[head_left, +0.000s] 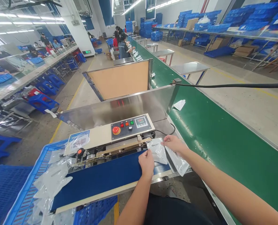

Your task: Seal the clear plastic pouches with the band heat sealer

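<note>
A white plastic pouch [158,152] is pinched at its upper corners between my two hands, at the right end of a band sealing machine [99,142]. My left hand [146,163] closes on its left edge, above the dark blue belt [101,178]. With fingertips together, my right hand [174,144] grips its top right corner. Another pouch [180,162] lies under my right wrist, beside the machine. The pouch's top edge is close to the sealer's feed opening; whether it touches is unclear.
A blue crate [24,200] with several pouches [52,178] stands at the belt's left end. To the right runs a green conveyor [214,134] bearing a pouch [179,105]. A steel partition [129,106] rises behind the sealer; a black cable [235,85] crosses the conveyor. People work farther back.
</note>
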Motion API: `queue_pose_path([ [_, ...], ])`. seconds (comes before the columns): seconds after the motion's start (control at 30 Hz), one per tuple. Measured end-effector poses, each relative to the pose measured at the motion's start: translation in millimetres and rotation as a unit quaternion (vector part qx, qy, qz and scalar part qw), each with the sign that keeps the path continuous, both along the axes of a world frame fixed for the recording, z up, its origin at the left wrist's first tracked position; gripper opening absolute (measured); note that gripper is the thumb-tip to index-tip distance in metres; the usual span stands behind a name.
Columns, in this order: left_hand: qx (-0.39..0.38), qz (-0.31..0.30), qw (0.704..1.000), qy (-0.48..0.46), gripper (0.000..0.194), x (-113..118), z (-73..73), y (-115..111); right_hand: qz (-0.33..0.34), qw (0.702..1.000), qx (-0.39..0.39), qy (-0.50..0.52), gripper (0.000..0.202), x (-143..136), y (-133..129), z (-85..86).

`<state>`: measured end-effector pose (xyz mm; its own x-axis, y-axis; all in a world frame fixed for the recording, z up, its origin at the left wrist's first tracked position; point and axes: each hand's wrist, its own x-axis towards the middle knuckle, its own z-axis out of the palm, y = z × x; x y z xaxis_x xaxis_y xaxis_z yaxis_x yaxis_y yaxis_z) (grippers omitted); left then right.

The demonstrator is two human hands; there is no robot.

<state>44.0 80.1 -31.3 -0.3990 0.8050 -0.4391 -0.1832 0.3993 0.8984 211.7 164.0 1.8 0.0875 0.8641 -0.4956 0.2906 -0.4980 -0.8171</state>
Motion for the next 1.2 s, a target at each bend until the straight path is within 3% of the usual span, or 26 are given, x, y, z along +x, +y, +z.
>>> queue_pose_path([
  [0.13, 0.009, 0.033, 0.999, 0.033, 0.04, -30, 4.1, -20, 0.007, 1.0, -0.01, 0.009, 0.037, -20, -7, 1.8],
  [0.2, 0.056, 0.093, 0.99, 0.085, 0.044, -39, 10.0, -38, -0.006, 1.0, 0.015, 0.013, 0.037, -22, -18, 6.0],
  [0.27, 0.112, 0.101, 0.978, 0.141, 0.051, -38, 17.9, -58, -0.018, 0.998, 0.044, 0.039, 0.041, -24, -34, 12.9],
  [0.4, 0.161, -0.106, 0.977, 0.086, 0.044, -10, 32.4, -78, -0.048, 0.988, 0.071, 0.127, 0.053, -37, -62, 33.2],
  [0.47, 0.149, -0.142, 0.978, 0.042, 0.044, 4, 35.3, -74, -0.081, 0.977, 0.08, 0.179, 0.057, -42, -68, 43.0],
  [0.57, 0.115, -0.075, 0.99, 0.006, 0.051, 11, 35.3, -60, -0.122, 0.96, 0.105, 0.227, 0.062, -33, -74, 48.9],
  [0.63, 0.103, -0.048, 0.993, -0.014, 0.053, 10, 34.4, -53, -0.085, 0.972, 0.104, 0.195, 0.061, -19, -81, 44.1],
  [0.73, 0.102, -0.061, 0.993, -0.019, 0.05, 10, 31.9, -46, 0.01, 0.987, 0.08, 0.139, 0.058, 0, -94, 26.7],
  [0.8, 0.106, -0.084, 0.991, 0.01, 0.045, 13, 27.3, -40, 0.003, 0.989, 0.091, 0.12, 0.058, 10, -96, 12.9],
  [0.87, 0.082, -0.079, 0.993, 0.033, 0.04, 18, 19.8, -28, -0.051, 0.99, 0.094, 0.095, 0.055, 17, -90, 0.5],
  [1.0, -0.013, 0.001, 1.0, -0.014, 0.04, 27, 2.3, 4, -0.136, 0.985, 0.04, 0.096, 0.045, 22, -60, -14.8],
  [1.1, -0.022, 0.027, 0.999, -0.034, 0.042, 26, -5.4, 19, -0.146, 0.983, 0.018, 0.113, 0.036, 16, -39, -17.3],
  [1.2, -0.02, 0.056, 0.997, -0.045, 0.044, 15, -8.0, 19, -0.125, 0.986, 0.013, 0.108, 0.032, 1, -29, -17.3],
])
